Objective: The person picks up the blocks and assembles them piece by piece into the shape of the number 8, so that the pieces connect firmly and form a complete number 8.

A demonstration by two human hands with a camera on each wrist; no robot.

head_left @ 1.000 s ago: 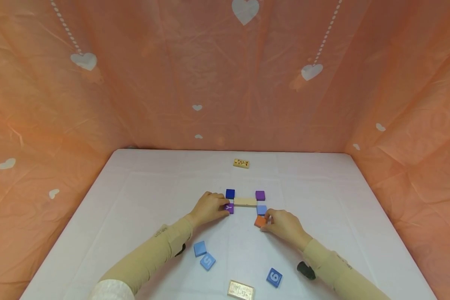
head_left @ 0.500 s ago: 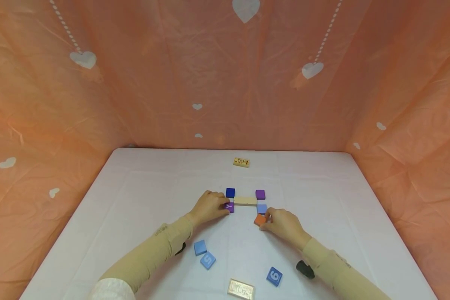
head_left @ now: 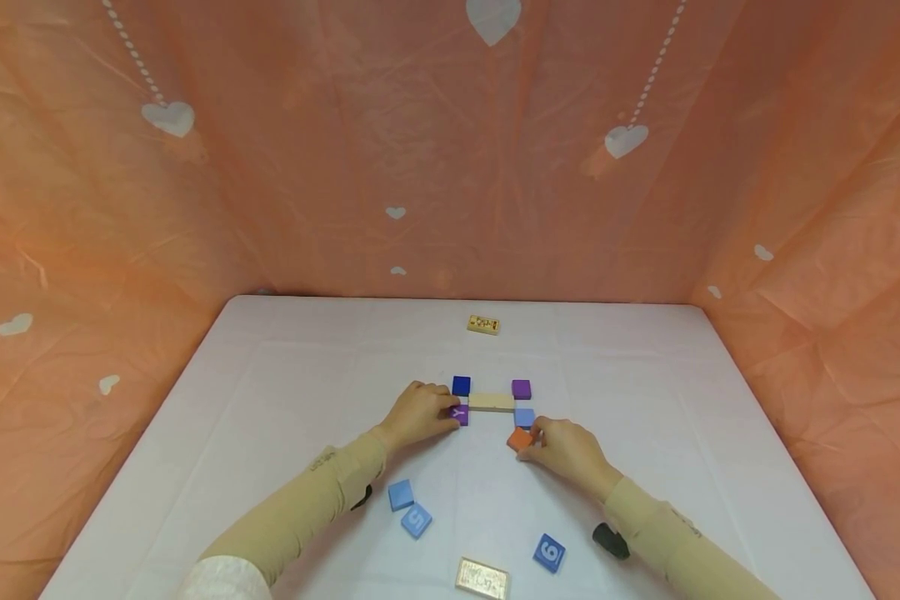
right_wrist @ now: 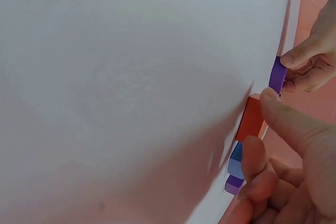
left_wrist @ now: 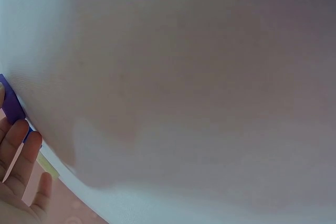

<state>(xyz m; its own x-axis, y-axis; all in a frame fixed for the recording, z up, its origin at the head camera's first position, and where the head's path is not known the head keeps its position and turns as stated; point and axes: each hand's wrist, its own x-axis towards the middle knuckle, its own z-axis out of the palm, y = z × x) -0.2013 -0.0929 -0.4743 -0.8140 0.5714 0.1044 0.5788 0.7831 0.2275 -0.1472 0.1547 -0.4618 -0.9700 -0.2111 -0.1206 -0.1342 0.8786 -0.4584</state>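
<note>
My left hand (head_left: 418,414) pinches a purple tile marked Y (head_left: 461,415), which lies at the near left end of a pale wooden strip (head_left: 491,403). A dark blue tile (head_left: 461,386) lies just beyond it. My right hand (head_left: 573,450) holds an orange tile (head_left: 520,439) between thumb and fingers, turned at an angle close in front of a light blue tile (head_left: 524,418). Another purple tile (head_left: 521,389) sits past the strip's right end. The right wrist view shows the thumb on the orange tile (right_wrist: 251,119); part of the fingers' contact is hidden.
Nearer on the white table (head_left: 307,358) lie a plain light blue tile (head_left: 401,495), a light blue 5 tile (head_left: 416,521) and a blue tile with a 6 or 9 (head_left: 549,552). Gold-coloured bars lie at the front (head_left: 482,577) and back (head_left: 483,325). Orange cloth (head_left: 450,167) surrounds the table.
The orange tile has turned very slightly in the right hand's fingers. The left hand and the purple Y tile stay in place.
</note>
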